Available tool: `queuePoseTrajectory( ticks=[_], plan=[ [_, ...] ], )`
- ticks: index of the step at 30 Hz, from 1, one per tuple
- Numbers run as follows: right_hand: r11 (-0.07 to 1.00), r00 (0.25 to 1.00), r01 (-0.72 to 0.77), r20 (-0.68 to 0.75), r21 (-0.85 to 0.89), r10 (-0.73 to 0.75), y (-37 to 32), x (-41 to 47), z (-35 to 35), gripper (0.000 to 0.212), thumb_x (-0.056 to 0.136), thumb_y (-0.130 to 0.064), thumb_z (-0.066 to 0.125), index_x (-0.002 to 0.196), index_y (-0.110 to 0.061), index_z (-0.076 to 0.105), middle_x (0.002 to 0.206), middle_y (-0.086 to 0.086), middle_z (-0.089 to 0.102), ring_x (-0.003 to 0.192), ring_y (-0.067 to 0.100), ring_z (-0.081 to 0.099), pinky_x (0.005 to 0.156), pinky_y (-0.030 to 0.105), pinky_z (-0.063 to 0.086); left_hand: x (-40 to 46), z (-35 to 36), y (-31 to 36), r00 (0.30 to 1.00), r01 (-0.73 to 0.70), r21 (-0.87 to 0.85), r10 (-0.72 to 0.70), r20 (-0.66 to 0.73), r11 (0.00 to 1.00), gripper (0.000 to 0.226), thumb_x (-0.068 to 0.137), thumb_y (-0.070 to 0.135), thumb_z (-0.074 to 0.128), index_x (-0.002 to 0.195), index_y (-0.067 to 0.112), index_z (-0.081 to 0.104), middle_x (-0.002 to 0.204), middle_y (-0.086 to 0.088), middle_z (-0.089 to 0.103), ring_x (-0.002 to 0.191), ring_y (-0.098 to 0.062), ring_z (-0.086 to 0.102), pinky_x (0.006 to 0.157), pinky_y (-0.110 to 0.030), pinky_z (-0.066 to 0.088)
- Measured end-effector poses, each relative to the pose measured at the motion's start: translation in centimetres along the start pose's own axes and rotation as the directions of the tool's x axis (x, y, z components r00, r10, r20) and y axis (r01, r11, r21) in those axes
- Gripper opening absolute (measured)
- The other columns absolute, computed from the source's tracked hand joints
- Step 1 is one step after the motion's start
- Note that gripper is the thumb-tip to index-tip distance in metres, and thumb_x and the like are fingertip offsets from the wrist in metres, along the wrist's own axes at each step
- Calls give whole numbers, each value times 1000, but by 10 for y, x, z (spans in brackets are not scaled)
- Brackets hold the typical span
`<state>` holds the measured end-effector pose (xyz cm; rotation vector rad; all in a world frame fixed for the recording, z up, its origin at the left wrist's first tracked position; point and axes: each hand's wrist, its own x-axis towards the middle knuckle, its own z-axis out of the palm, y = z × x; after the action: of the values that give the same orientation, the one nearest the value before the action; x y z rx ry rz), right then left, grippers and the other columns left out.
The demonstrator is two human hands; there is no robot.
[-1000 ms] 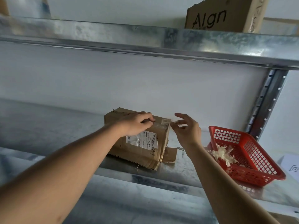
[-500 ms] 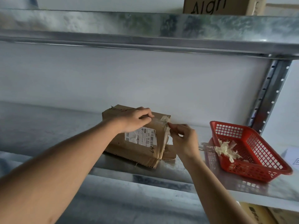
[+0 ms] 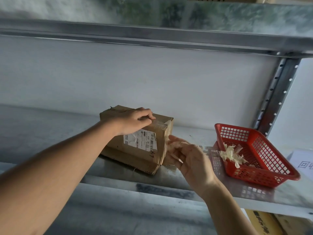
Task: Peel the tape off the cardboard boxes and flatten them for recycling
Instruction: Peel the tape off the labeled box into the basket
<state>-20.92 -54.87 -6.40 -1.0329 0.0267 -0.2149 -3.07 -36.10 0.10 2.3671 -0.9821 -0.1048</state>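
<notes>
A small brown cardboard box (image 3: pixel 138 155) with a white shipping label (image 3: pixel 141 139) stands on the metal shelf (image 3: pixel 118 180). My left hand (image 3: pixel 135 120) rests curled on the box's top, holding it down beside a strip of clear tape (image 3: pixel 160 123) that runs over the top right edge. My right hand (image 3: pixel 188 158) is just right of the box's side. Its fingers pinch a piece of clear tape (image 3: pixel 171 143) that still reaches the box's right face.
A red plastic basket (image 3: pixel 264 173) holding crumpled tape scraps (image 3: pixel 231 154) sits on the shelf to the right. An upright shelf post (image 3: pixel 277 95) stands behind it. Another shelf (image 3: pixel 152 31) spans overhead. Cardboard (image 3: pixel 267 223) lies below at lower right.
My right hand has dropped from the box's top right corner down along its right side, pulling tape away. My left hand stays on top of the box.
</notes>
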Motion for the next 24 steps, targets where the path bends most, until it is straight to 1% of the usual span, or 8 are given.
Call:
queuePoseTrajectory(
  ticks=[4,6,9,12,15,17,19,24],
  plan=[
    [1000,992,-30,126,4,29,-3,-6,-9,39,94,-18,38,107,4,67,134,16,67,129,35,59,120,54,35,1,-1,-1,1000,-2,-3,2,-4,1000,40,78,76,38,109,60,58,140,26,50,133,-14,49,113,-56,37],
    [998,980,-40,197,45,30,-4,-7,-14,42,92,-21,38,104,3,69,139,17,64,135,39,54,121,54,32,2,0,-2,1000,-3,-3,3,-8,1000,41,78,77,38,109,60,59,140,27,50,134,-15,48,113,-56,36],
    [999,944,-38,327,7,33,-4,-6,-22,59,93,-28,31,136,4,57,149,14,56,145,29,46,126,50,24,2,0,-1,1000,-5,-18,5,-9,1000,40,77,76,39,108,61,59,141,28,50,134,-12,47,115,-54,35],
    [996,922,-5,385,-86,37,-4,-7,-19,66,97,-38,25,153,-6,40,154,7,52,146,19,44,124,39,30,3,0,-1,1000,-16,-27,16,-6,1000,39,78,75,41,108,60,60,141,30,49,136,-10,47,116,-54,35],
    [937,967,189,223,-294,-125,-5,-7,-6,33,110,-18,44,137,-6,59,133,6,69,130,21,61,112,36,47,4,-1,1,1000,-11,-19,11,8,1000,41,78,76,39,109,60,59,142,31,48,136,-9,46,116,-54,34],
    [878,962,274,119,-392,-246,-5,-3,1,23,101,-4,60,122,-6,70,112,9,78,112,28,71,99,39,56,4,-2,1,1000,-9,-29,10,20,1000,38,79,74,41,110,59,59,142,32,47,135,-9,46,116,-54,34],
    [854,943,316,35,-413,-331,-7,1,5,24,93,0,71,116,-7,73,99,11,79,101,33,75,90,42,60,6,-3,-1,1000,-14,-37,15,22,999,36,81,72,42,109,59,60,141,32,48,134,-8,47,116,-54,35],
    [774,856,429,-64,-466,-513,-25,25,14,32,85,3,79,113,-10,74,97,6,80,98,17,76,85,27,61,13,-5,-6,998,-37,-35,39,40,999,48,75,79,40,115,60,58,137,24,52,129,-11,51,112,-52,41]
  ],
)
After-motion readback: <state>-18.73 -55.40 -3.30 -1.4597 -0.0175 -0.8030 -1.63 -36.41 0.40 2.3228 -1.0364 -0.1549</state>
